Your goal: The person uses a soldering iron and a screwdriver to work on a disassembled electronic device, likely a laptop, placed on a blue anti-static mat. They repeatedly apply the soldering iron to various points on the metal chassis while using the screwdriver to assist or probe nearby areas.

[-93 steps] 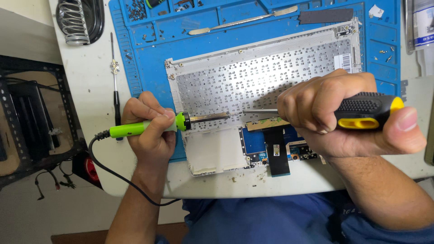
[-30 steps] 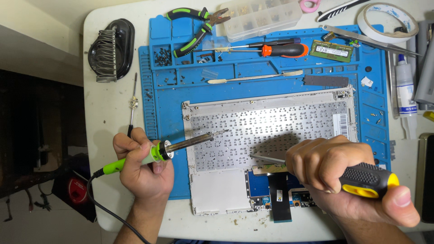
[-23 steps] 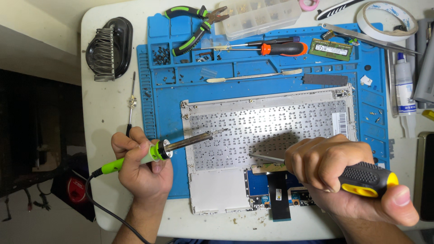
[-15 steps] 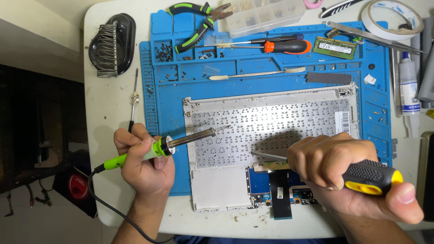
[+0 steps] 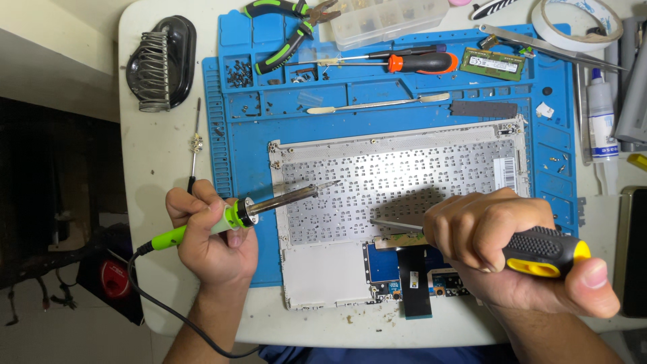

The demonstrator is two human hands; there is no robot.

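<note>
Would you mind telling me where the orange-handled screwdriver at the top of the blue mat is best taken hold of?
Grip the orange-handled screwdriver by its thick orange and black handle, coming from above. It lies flat on the blue mat, handle to the right and thin shaft pointing left toward the pliers. The green memory module lies close by the handle's end, so pinch across the handle's long sides.

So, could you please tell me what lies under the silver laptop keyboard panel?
The keyboard panel lies on the blue work mat, which shows around three sides. The mat directly beneath is covered, so anything there cannot be seen.
</note>
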